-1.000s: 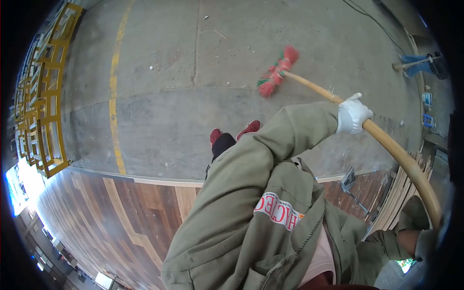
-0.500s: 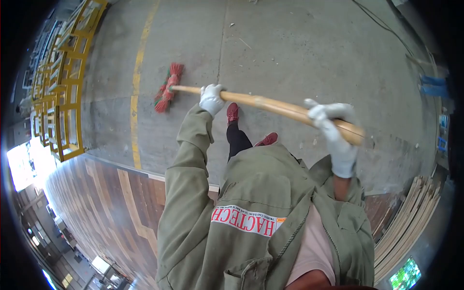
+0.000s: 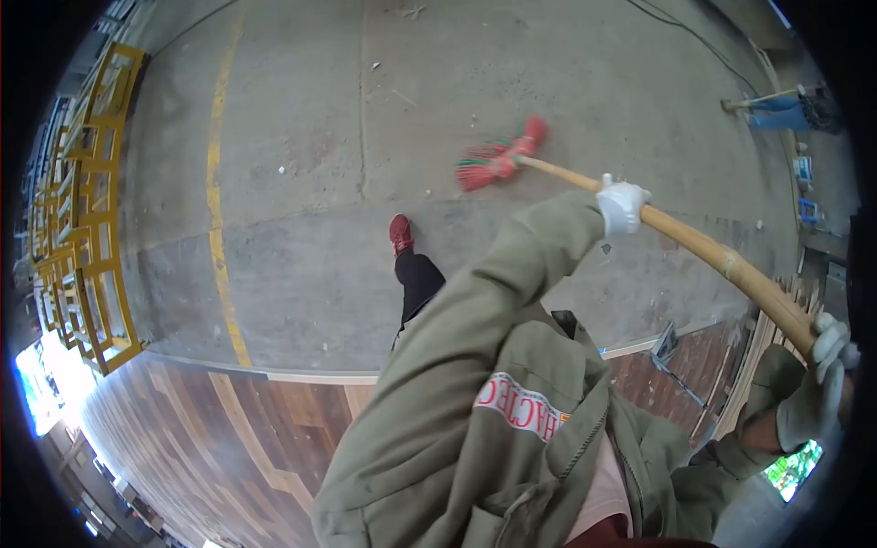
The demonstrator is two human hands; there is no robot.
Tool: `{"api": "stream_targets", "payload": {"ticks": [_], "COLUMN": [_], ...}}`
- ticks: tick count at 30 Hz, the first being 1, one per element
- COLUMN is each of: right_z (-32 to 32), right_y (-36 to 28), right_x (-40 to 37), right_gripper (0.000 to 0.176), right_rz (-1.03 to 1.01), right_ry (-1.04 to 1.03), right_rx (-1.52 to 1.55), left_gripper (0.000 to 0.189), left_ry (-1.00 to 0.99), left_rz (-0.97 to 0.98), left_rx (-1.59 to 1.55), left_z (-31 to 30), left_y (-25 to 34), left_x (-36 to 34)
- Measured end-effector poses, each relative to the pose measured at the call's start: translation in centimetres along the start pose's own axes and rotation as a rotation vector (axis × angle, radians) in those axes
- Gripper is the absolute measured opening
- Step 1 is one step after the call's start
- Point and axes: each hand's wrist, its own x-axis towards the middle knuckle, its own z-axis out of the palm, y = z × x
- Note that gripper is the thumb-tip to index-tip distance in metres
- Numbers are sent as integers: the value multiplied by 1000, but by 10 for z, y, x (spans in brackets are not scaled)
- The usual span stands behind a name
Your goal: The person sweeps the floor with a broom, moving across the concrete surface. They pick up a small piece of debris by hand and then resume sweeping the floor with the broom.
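A broom with a red and green head (image 3: 502, 160) is over the concrete floor, its bristles slightly blurred. Its long wooden handle (image 3: 703, 247) slants down to the right. My left hand (image 3: 624, 205), in a white glove, is wrapped round the handle's thinner part, nearer the broom head. Near the thick end, at the right edge, my right hand (image 3: 831, 365) grips the handle, also gloved. The handle's tip is partly hidden behind its fingers.
Yellow metal frames (image 3: 114, 210) stand at the left. Wood planks (image 3: 274, 420) cover the lower left. A person in blue trousers (image 3: 781, 114) is at the upper right, near a cable (image 3: 699, 41). Small debris (image 3: 375, 66) dots the floor.
The broom head has swung from left to right across the floor. Both my hands have moved right with the handle, my right hand also lower. The view has shifted.
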Motion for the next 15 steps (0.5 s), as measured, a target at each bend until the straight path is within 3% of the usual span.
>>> {"api": "stream_targets", "payload": {"ticks": [6, 9, 12, 15], "right_z": [-81, -88, -25, 108], "right_y": [-7, 7, 31, 28], "right_x": [-41, -49, -30, 12], "right_gripper": [20, 17, 15, 14], "right_rz": [-33, -70, -66, -2], "right_ry": [275, 376, 383, 221], "right_rx": [-85, -13, 135, 547], "left_gripper": [22, 21, 22, 20], "left_ry": [-74, -66, 172, 498], "left_rz": [227, 291, 239, 202], "left_rx": [86, 219, 182, 272], "left_z": [-5, -43, -88, -131], "left_y": [83, 77, 21, -81], "left_x": [9, -19, -65, -122]}}
